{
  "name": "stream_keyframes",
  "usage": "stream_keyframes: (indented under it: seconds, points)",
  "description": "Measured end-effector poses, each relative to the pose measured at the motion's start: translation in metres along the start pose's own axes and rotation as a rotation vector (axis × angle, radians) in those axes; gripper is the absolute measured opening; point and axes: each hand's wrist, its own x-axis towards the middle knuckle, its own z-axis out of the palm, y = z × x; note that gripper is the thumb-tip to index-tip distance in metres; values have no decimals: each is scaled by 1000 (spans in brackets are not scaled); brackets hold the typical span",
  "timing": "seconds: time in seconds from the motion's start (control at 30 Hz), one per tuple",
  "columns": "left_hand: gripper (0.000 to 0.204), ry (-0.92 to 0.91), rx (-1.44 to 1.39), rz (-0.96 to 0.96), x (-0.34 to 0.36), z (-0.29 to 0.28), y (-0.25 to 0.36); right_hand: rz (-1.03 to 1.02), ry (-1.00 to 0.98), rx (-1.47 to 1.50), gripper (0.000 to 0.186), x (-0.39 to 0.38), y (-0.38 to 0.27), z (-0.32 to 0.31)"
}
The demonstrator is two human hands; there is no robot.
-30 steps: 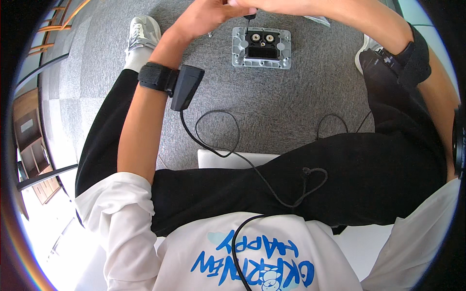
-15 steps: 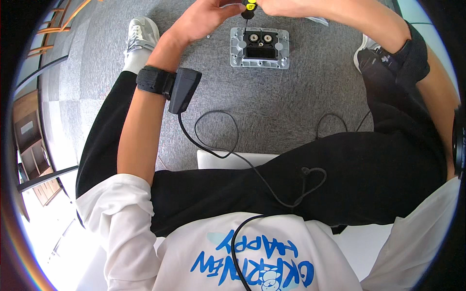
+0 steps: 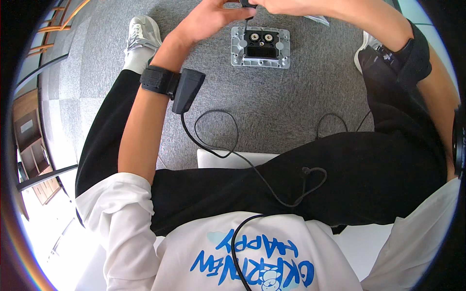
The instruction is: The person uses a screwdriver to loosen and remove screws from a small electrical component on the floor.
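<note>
A screwdriver [image 3: 249, 16] with a dark handle stands nearly upright, its thin shaft reaching down to the upper left edge of a grey housing [image 3: 235, 58]. This housing has a black inner block with two round metal-centred parts and a dark rectangular recess. Thumb and fingers of my left hand [image 3: 213, 20] close around the handle from the left. From the right, my right hand [image 3: 284, 6] closes on the handle's top, with its fingertips partly cut off by the upper frame edge.
Grey carpet [image 3: 272, 106] lies under the housing, between my outstretched legs. A looped black cable [image 3: 238, 136] runs from the device [image 3: 188, 91] strapped to my left wrist across my lap. A clear-white packet [image 3: 318, 19] lies beyond the housing, to the right.
Both hands have shifted slightly around the screwdriver's handle, and its yellow marks no longer show. My left forearm has moved a little right. The housing stays in nearly the same place.
</note>
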Motion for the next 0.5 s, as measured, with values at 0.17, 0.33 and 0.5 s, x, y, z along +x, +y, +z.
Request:
stream_keyframes:
  seconds: [0.17, 0.33, 0.5]
  points:
    - [34, -18, -122, 185, -2, -2, -3, 52, 105, 61, 26, -1, -6, 8]
    - [27, -69, 63, 106, 3, -3, -4, 136, 147, -177, 45, 3, 5, 7]
    - [28, -128, -6, 118, -1, -6, -4, 94, 6, 15, 34, 3, 11, 7]
